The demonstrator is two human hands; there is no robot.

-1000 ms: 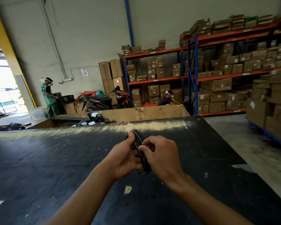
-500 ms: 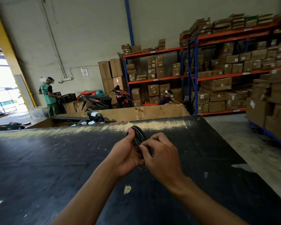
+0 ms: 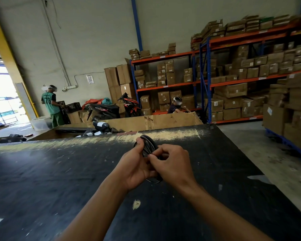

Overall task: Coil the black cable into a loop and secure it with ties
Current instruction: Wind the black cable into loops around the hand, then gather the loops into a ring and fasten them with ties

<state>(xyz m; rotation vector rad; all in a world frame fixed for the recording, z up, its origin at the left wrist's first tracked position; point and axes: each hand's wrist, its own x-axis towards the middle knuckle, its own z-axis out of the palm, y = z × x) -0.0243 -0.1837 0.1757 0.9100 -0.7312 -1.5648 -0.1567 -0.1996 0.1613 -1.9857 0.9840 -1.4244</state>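
Note:
The black cable (image 3: 149,145) is wound into a small upright coil, held above the black table (image 3: 59,171). My left hand (image 3: 135,164) grips the coil from the left, thumb up along its top arc. My right hand (image 3: 170,164) pinches the coil from the right, fingers curled over its middle. The top of the loop shows above my fingers and its bottom (image 3: 154,180) shows below my palms. The middle of the coil is hidden by both hands. I cannot make out any tie.
A large cardboard bin (image 3: 146,121) stands past the table's far edge. Orange and blue shelves (image 3: 207,80) full of boxes line the right and back. A motorbike (image 3: 111,108) and two persons (image 3: 51,103) are at the back. Concrete floor lies to the right.
Both hands have lifted the coil slightly and turned it. My right fingers shifted along the coil toward its middle, and more of the bottom loop shows than half a second ago.

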